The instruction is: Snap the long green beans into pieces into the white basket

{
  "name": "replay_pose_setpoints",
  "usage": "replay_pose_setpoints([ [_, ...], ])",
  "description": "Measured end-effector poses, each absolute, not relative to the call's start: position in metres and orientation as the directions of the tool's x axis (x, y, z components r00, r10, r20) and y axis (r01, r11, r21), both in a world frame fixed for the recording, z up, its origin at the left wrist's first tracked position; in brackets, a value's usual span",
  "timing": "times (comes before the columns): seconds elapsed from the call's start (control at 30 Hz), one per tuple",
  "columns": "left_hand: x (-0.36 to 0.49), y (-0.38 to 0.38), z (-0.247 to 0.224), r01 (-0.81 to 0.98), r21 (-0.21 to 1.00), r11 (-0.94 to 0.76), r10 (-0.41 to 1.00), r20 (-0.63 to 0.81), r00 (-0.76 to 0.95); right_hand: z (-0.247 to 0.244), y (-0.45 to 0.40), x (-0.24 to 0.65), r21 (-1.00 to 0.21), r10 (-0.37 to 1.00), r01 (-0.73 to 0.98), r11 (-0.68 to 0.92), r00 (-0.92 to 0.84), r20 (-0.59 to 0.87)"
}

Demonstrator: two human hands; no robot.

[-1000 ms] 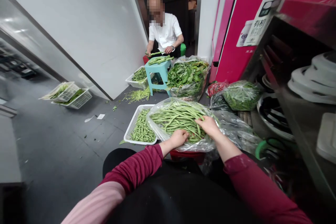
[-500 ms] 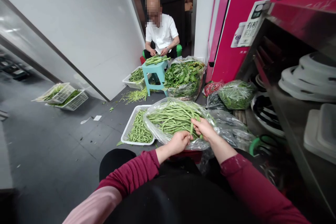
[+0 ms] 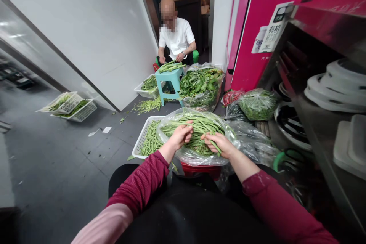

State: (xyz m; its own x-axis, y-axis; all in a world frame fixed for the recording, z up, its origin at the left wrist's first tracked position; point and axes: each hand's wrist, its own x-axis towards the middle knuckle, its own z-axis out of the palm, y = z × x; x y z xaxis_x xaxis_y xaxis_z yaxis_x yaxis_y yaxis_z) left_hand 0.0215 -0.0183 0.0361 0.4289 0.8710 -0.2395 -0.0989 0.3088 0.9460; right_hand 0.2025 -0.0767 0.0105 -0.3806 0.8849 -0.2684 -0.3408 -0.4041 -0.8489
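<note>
Long green beans (image 3: 200, 122) fill a clear plastic bag (image 3: 183, 155), which rests on a red support (image 3: 200, 170) before my knees. Over the left part of the bag is my left hand (image 3: 182, 137), fingers curled in a pinch. Whatever may be between those fingertips is too small to make out. My right hand (image 3: 219, 145) is closed round a few green beans (image 3: 215, 147) above the bag's right side. Left of the bag, a white plastic basket (image 3: 137, 148) contains short pieces of bean (image 3: 151, 141).
Across from me a person (image 3: 175, 40) handles green stalks at a turquoise stool (image 3: 171, 74). Beside it stands a big bag of leafy greens (image 3: 201, 84). Bagged vegetables (image 3: 257, 103) and a metal shelf (image 3: 317, 141) flank my right. Two white baskets (image 3: 82, 109) lie at left.
My hands have drawn apart. The left one went left and up from beside the right, which shifted slightly down and still grips beans. Across from me, the person's hands moved slightly.
</note>
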Motion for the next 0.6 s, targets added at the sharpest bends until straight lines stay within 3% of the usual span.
replay_pose_setpoints([
  [0.1, 0.027, -0.017, 0.051, -0.177, 0.951, 0.254, 0.928, -0.188, 0.321, 0.008, -0.076, 0.200, -0.851, 0.866, -0.271, -0.450, -0.365, -0.342],
  [0.2, 0.037, -0.037, 0.063, 0.042, 0.999, -0.015, 0.979, 0.006, 0.205, 0.003, -0.071, 0.197, -0.913, 0.901, -0.053, -0.404, -0.198, -0.387],
  [0.3, 0.045, -0.072, 0.075, 0.274, 0.902, -0.335, 0.908, 0.231, 0.350, -0.003, -0.064, 0.195, -0.935, 0.958, 0.209, -0.286, 0.032, -0.286],
  [0.37, 0.049, -0.088, 0.082, 0.282, 0.871, -0.401, 0.862, 0.254, 0.439, -0.005, -0.061, 0.194, -0.924, 0.952, 0.232, -0.303, 0.119, -0.282],
  [0.43, 0.050, -0.092, 0.086, 0.220, 0.925, -0.310, 0.871, 0.183, 0.456, -0.005, -0.062, 0.193, -0.925, 0.926, 0.063, -0.376, 0.069, -0.371],
  [0.53, 0.048, -0.076, 0.080, 0.042, 0.995, 0.088, 0.856, -0.097, 0.508, 0.000, -0.070, 0.193, -0.827, 0.869, -0.281, -0.487, -0.249, -0.427],
  [0.6, 0.045, -0.062, 0.068, -0.052, 0.938, 0.343, 0.787, -0.257, 0.560, 0.004, -0.076, 0.193, -0.746, 0.823, -0.384, -0.545, -0.417, -0.386],
])
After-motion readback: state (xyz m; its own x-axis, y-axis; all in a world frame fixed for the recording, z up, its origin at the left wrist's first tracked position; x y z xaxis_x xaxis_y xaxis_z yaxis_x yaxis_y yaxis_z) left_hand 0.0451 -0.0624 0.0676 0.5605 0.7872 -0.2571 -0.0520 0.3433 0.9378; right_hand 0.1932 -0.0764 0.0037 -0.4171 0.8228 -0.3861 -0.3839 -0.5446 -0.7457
